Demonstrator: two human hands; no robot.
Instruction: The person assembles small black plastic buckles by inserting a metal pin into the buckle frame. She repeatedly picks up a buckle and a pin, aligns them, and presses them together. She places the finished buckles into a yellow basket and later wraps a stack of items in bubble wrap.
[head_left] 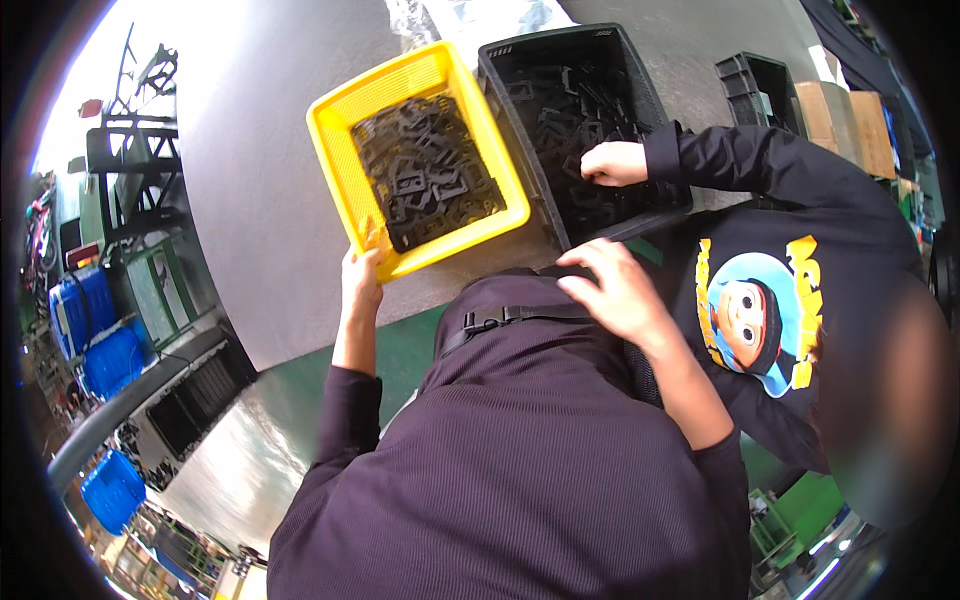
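The yellow perforated basket (340, 150) sat on the grey tabletop (260, 200), tilted so that one corner pointed toward the person, and it was filled with a heap of small black plastic parts (425, 175). The left hand (360, 275) gripped that near corner: its fingers (372, 250) were closed around the basket's rim, the thumb over the top edge and the rest hidden beneath, so the rim lay pinched between them while the parts lay further in, well clear of the fingertips.

The right hand (615, 290) rested at the near edge of the tabletop, just in front of the black crate (500, 75), with its fingers (590, 255) spread and slightly curled, holding nothing; whether the fingertips touched the crate's near rim could not be told. The crate stood just beside the basket, on its right, their walls nearly touching, and it too held black plastic parts.

A second person in a dark sweatshirt with a cartoon print (760, 315) stood at the right, and that person's hand (615, 162) reached into the crate from its right side, fingers bent down among the parts.

A black strap with a buckle (500, 320) crossed the dark garment at the person's chest. Beyond the tabletop's left edge, blue crates (85, 310) stood on the floor, and another black crate (755, 85) stood near the far right corner.
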